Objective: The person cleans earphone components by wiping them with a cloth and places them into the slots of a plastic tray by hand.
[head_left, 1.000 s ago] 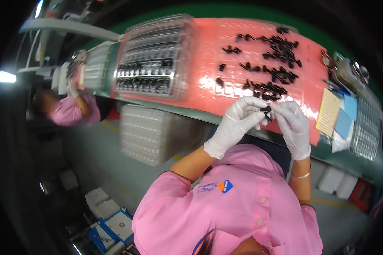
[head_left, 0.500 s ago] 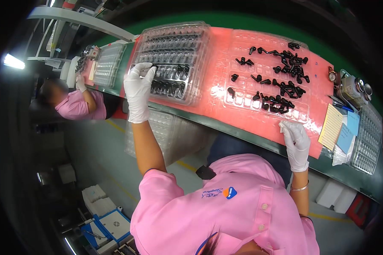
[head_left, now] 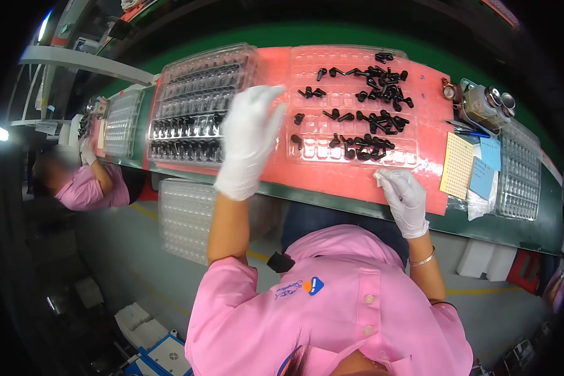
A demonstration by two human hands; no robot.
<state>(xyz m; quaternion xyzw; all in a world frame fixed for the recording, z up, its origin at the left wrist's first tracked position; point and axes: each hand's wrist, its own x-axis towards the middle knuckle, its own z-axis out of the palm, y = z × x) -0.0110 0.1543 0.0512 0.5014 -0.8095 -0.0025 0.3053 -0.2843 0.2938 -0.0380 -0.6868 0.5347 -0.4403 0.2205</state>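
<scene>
My left hand [head_left: 252, 141], in a white glove, hovers over the pink mat between two clear plastic trays. Its thumb and fingers are apart and I see nothing between them. Black stemmed earbuds [head_left: 185, 147] sit in rows in the left tray [head_left: 191, 103], close to that hand. Over the mat's front edge, my gloved right hand [head_left: 407, 199] pinches a small white cloth [head_left: 378, 178]. More black earbuds [head_left: 379, 119] lie loosely grouped in the right tray [head_left: 323, 151], beyond the right hand.
Yellow dotted sheet [head_left: 456, 164], blue notes [head_left: 482, 175], pens [head_left: 470, 131] and metal-capped containers [head_left: 492, 103] stand to the right, beside another clear tray [head_left: 520, 172]. Stacked trays [head_left: 185, 216] sit below the bench. A co-worker [head_left: 94, 182] is at far left.
My left hand has moved from the left tray toward the right tray, and its pinched fingers have parted. The right hand keeps its pinch on the cloth. The camera view has shifted.
</scene>
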